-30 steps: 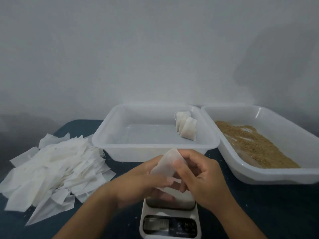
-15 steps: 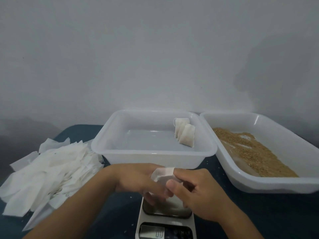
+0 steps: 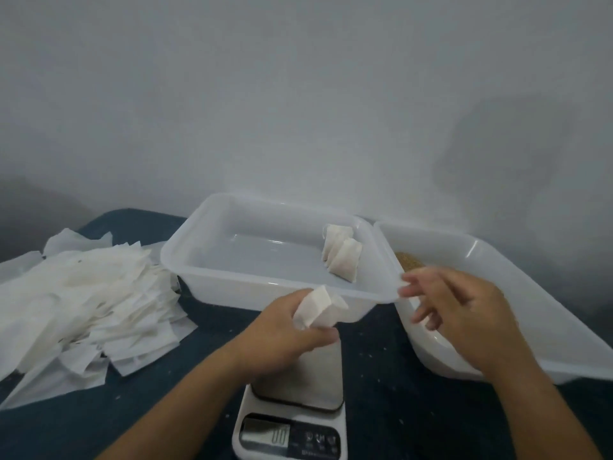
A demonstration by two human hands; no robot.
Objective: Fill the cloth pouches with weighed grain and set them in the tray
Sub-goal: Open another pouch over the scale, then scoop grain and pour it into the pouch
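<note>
A white pouch [image 3: 316,308] is gripped by the left hand [image 3: 288,336] above the scale [image 3: 292,436]; at 3 o'clock, the right hand [image 3: 464,313] is held loose-fingered, empty, over the grain tray [image 3: 537,303]

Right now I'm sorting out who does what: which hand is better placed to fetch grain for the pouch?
The right hand. It is free, fingers loose, and hovers over the near corner of the grain tray. The left hand is busy holding the pouch above the scale.
</note>
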